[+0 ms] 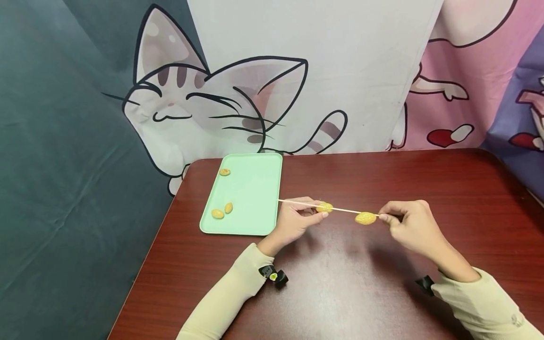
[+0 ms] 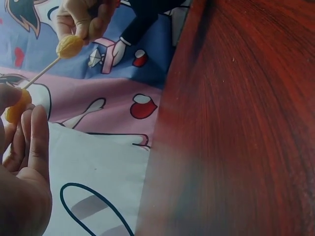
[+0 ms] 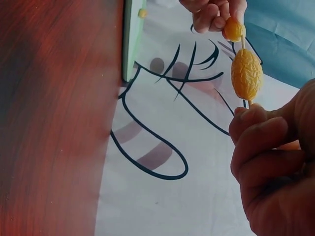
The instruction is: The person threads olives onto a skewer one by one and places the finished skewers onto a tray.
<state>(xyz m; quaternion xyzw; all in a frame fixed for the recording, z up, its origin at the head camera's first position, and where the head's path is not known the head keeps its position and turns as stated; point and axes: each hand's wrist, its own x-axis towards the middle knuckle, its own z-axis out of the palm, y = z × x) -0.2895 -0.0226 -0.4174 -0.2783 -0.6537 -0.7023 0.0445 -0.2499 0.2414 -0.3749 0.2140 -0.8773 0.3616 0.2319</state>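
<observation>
You are wearing long sleeves in a pale cream; the left sleeve (image 1: 227, 297) is running plain toward its cuff, and beside that cuff a small black device (image 1: 267, 271) is sitting, with a blocky black piece (image 1: 281, 279) and a tiny yellow-green spot (image 1: 273, 276) showing between its dark parts; your right sleeve (image 1: 488, 302) is creasing lightly and carrying a small faint mark (image 1: 516, 320), too indistinct to make out; a black, angular piece (image 1: 425, 285) is jutting out beside the right cuff.

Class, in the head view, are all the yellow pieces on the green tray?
No, one yellow piece is on the stick beside the right hand, off the tray.
</observation>
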